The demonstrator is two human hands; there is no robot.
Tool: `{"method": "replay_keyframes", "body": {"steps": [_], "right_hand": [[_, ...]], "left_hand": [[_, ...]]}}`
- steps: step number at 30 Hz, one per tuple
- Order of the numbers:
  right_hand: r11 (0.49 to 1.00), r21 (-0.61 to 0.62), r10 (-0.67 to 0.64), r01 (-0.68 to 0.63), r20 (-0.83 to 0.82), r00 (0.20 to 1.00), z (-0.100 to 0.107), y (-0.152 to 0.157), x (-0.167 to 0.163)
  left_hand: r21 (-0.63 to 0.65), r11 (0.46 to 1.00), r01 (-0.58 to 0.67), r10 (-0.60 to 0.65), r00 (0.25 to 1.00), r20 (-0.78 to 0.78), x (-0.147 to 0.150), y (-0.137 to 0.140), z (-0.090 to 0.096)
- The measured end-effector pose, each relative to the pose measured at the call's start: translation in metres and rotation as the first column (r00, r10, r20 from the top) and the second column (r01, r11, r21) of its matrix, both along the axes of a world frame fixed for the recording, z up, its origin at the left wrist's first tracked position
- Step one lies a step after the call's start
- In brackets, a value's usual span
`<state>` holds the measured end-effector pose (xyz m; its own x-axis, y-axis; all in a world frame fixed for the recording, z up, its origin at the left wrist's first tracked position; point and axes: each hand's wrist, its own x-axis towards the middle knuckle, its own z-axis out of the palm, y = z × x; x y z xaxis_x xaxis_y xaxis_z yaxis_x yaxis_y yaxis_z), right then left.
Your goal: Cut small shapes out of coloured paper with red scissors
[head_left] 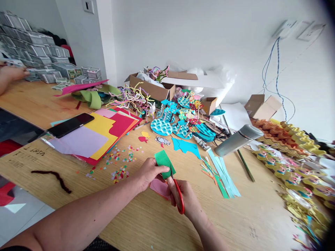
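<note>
My left hand (149,174) pinches a green paper (162,161) between thumb and fingers, while my right hand (184,198) grips red-handled scissors (180,202), their blades set against that paper's edge. A pink paper (160,188) shows between my two hands. Of the containers, the largest is a cardboard box (149,88), far beyond my left hand, holding white material and twisted purple and pink pieces. A smaller carton (209,105) stands well beyond my right hand; another, the flapped box (264,106), lies farther off to its right — the contents of both are hidden from me. Beyond my right hand and to its right is a lidded flask (238,140), and past that, yellow egg trays (295,174) bearing small painted figures. Clear plastic (47,142), to the left of my left hand, lies by the stacked coloured sheets (86,139); I cannot tell how many it encloses. As to edges, the near edge of the table (230,223) slants under my left forearm, and a brown fuzzy stem (54,177) lies toward it. Plain wood extends to the right of my right hand — reaching from the paper strips (226,177) back toward me.
</note>
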<state>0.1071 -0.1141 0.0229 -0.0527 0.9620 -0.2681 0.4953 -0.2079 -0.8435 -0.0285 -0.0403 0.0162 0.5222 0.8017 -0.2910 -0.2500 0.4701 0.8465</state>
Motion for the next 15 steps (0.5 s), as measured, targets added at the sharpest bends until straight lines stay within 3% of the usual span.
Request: {"method": "replay_keyframes", "body": {"steps": [15], "right_hand": [[1.0,-0.015,-0.008,0.008,-0.015,1.0,-0.0003,0.0005,0.0009]], "left_hand": [[0.013,1.0,0.005,-0.005,1.0,0.004,-0.0007,-0.0001,0.0019]]}}
